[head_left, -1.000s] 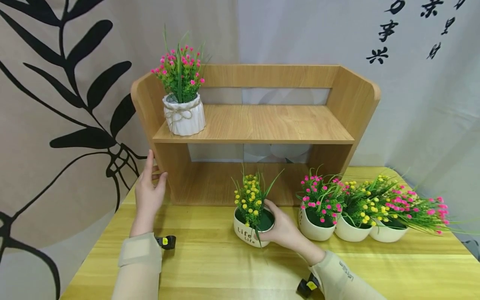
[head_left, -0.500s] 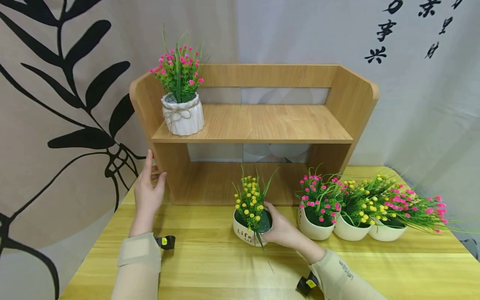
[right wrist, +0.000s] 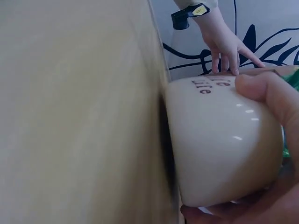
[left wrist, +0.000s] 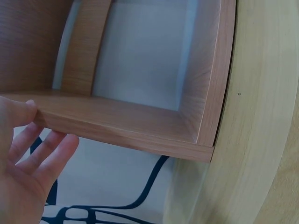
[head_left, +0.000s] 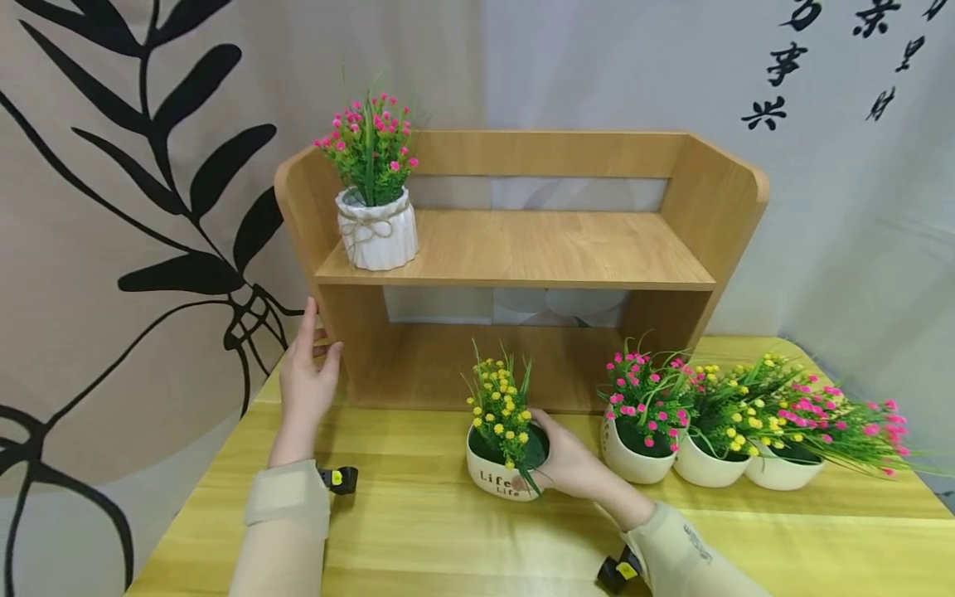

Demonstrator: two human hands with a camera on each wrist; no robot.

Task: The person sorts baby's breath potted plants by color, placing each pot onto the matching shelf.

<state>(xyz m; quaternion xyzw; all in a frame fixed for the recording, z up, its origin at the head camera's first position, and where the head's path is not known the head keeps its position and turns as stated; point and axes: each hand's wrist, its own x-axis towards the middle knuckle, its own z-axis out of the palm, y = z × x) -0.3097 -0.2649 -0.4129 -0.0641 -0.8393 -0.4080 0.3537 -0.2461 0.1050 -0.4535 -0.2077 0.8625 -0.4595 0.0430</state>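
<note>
Right grip [head_left: 570,466] is curled round the yellow-flowered pot [head_left: 494,476]; left grip [head_left: 307,385], loosely extended, touches the wooden shelf [head_left: 537,249].

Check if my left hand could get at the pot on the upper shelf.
Probably yes: your left hand holds no pot, and nothing stands in front of the white pot on the upper shelf. The hand would need to leave the side panel and rise.

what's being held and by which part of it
The right hand holds the yellow-flowered pot by its wall, thumb beside the lettering; the left hand touches the shelf.
</note>
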